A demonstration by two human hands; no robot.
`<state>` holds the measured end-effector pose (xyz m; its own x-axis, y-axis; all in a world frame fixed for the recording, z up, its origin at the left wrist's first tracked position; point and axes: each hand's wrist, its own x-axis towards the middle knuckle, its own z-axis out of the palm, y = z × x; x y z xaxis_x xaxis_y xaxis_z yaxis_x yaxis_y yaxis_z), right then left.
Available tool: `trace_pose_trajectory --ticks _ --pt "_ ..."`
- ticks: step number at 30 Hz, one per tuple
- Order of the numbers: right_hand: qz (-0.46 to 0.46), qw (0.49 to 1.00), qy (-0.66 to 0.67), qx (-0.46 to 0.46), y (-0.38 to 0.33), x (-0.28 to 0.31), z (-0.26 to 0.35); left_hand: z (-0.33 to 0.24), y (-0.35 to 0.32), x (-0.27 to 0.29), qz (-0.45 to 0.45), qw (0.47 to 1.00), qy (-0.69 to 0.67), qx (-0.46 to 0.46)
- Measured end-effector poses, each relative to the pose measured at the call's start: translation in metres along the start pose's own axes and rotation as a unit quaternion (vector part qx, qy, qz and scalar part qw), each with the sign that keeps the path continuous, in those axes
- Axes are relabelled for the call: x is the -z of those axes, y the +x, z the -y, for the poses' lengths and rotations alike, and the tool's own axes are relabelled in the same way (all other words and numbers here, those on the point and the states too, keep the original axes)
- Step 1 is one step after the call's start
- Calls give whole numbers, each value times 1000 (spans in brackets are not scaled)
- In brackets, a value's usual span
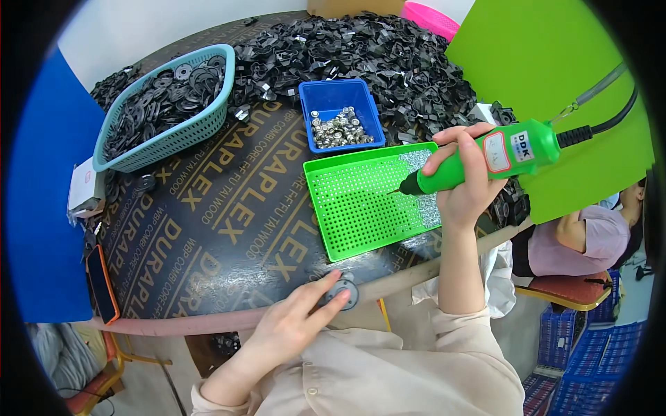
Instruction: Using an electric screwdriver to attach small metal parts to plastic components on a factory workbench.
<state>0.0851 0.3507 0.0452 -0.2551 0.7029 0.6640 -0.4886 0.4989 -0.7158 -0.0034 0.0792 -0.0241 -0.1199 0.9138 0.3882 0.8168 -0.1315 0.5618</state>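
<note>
Left hand (295, 322) fingers press our round part (342, 291) flat on the counter (229, 229); right hand (465, 184), clamped on the screwdriver (485, 161), should stay steady.

The round black part (345, 291) lies partly hidden under the left hand's fingers (326, 290).

A bright green electric screwdriver (485, 158) lies nearly level at the right of the frame, its dark tip pointing left over a green perforated tray (361, 208), cable trailing to the upper right. A round grey-black disc part (345, 291) sits flat at lower centre, on the table's edge.
</note>
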Motion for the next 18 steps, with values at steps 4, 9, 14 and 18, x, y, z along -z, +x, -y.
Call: trace_pose_trajectory --ticks 4,9,14,18 --pt "1 1000 -10 -11 0 -3 -1 -7 11 -15 6 1000 -9 -10" --pt "9 1000 -13 -17 0 -3 0 -4 7 -23 12 1000 -14 3" --pt "13 1000 -21 -4 -1 -2 -3 -12 10 -27 -50 996 -69 40" --pt "15 1000 -14 -18 -3 -5 -1 -9 4 -47 -96 995 -26 26"
